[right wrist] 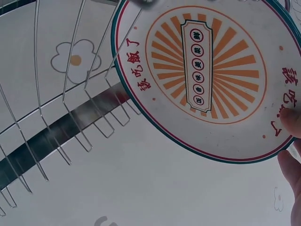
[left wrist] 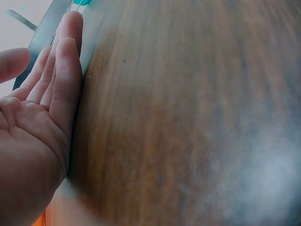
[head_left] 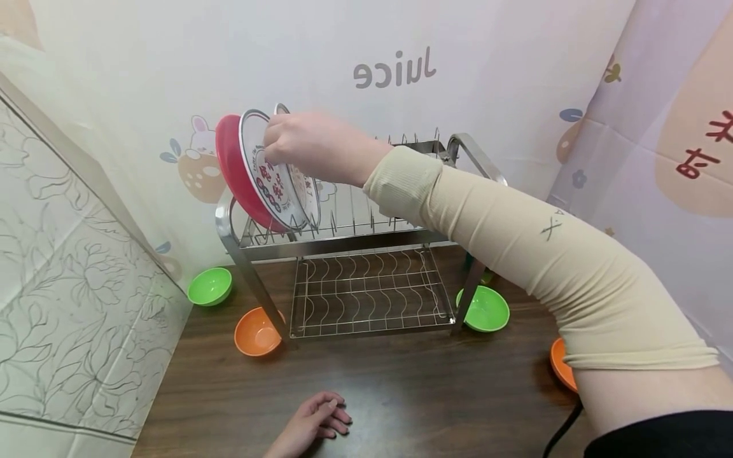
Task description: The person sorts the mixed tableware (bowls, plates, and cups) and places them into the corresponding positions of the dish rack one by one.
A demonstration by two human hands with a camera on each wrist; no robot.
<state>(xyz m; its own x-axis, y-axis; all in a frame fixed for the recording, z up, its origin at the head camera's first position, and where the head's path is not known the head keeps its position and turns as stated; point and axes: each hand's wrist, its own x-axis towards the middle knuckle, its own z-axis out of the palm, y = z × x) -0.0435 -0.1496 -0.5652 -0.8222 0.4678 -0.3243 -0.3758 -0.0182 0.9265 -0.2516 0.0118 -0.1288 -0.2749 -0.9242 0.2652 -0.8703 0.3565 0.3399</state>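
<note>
My right hand (head_left: 321,143) is at the upper left of the metal dish rack (head_left: 343,245) and pinches the rim of a white plate (right wrist: 235,136). In the right wrist view this plate has orange rays, red characters and a green-and-red edge; the thumb (right wrist: 292,123) lies on its face. It stands among the upper wires, partly hidden by the hand in the head view. Just left of it stand another white plate with red characters (head_left: 275,191) and a red plate (head_left: 231,162). My left hand (head_left: 315,420) rests on the table with relaxed fingers, holding nothing.
A green bowl (head_left: 210,287) and an orange bowl (head_left: 258,332) stand left of the rack. Another green bowl (head_left: 487,310) is by its right leg. An orange dish (head_left: 563,366) is partly behind the right arm, near a black cable (head_left: 564,429). A printed curtain (head_left: 487,63) hangs behind.
</note>
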